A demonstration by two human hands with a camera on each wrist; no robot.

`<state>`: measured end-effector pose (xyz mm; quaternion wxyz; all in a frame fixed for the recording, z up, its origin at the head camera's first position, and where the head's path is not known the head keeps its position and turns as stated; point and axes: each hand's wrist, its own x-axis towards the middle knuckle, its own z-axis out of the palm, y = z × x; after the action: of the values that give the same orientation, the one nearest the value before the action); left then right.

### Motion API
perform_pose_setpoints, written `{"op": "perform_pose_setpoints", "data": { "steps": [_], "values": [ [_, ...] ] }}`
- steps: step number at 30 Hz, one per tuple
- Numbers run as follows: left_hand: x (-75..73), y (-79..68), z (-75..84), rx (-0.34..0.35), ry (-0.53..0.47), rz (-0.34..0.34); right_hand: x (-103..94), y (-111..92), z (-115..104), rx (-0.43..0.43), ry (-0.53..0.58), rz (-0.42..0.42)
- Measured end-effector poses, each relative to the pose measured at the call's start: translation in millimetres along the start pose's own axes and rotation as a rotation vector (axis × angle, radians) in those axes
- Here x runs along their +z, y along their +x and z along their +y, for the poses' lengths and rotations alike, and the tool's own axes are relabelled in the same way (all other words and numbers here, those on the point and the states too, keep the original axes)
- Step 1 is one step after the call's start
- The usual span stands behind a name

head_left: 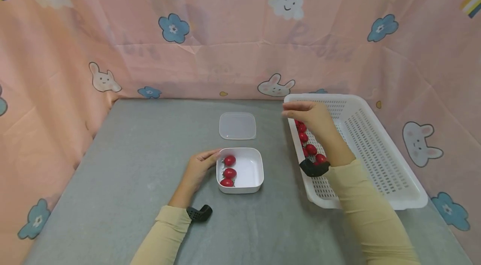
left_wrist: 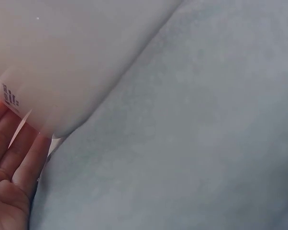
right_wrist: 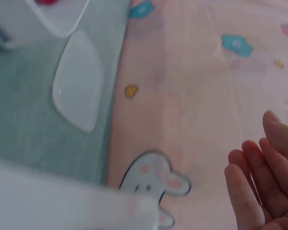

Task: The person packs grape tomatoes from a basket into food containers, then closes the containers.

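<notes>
A small white square box (head_left: 248, 173) holds three red cherry tomatoes (head_left: 229, 173) in a row along its left side. My left hand (head_left: 197, 171) touches the box's left side near the far corner. In the left wrist view, nearly straight fingers (left_wrist: 31, 158) rest against the box wall; the thumb cannot be made out there. Above the left rim of a white slotted basket (head_left: 379, 148) hovers my right hand (head_left: 313, 121), its fingers extended leftward. The right wrist view shows nothing in that hand. Several cherry tomatoes (head_left: 311, 149) lie along the basket's left wall, partly hidden by my right arm.
A translucent lid (head_left: 237, 126) lies flat on the grey table (head_left: 150, 165) behind the box. The pink patterned curtain (head_left: 210, 60) rises along the table's back and sides. The large basket takes up the right side of the table.
</notes>
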<state>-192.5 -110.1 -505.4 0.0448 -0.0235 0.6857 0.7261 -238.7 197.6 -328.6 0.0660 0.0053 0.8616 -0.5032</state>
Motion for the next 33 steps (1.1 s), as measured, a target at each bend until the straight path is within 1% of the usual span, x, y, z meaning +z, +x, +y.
{"op": "perform_pose_setpoints", "data": {
  "steps": [4,7,12,15,20,24,30,33],
  "values": [
    [-0.1,-0.6,0.0,-0.007,0.000,0.003,-14.4,7.4,14.4,0.032,-0.026,0.031],
    [-0.1,-0.9,0.1,-0.008,0.000,0.003,-21.7,12.7,26.6,0.044,-0.016,0.057],
    [0.7,-1.0,0.7,-0.002,0.003,0.005,-27.7,20.1,48.1,0.056,-0.012,0.091],
    [1.0,-1.4,1.2,-0.001,0.006,0.005,-29.6,23.7,59.1,0.098,-0.010,0.098],
    [1.2,-2.0,1.7,0.004,0.012,0.008,-32.0,32.0,76.0,0.170,-0.006,0.063],
    [1.1,-2.0,1.9,0.008,0.009,0.010,-32.2,39.2,88.8,0.174,0.006,0.030],
    [0.7,-2.0,3.0,0.002,0.006,-0.004,-31.1,46.1,101.1,0.221,0.031,-0.048],
    [0.8,-2.1,2.9,0.001,0.011,-0.008,-30.5,47.5,104.7,0.210,0.020,-0.084]
  ]
}}
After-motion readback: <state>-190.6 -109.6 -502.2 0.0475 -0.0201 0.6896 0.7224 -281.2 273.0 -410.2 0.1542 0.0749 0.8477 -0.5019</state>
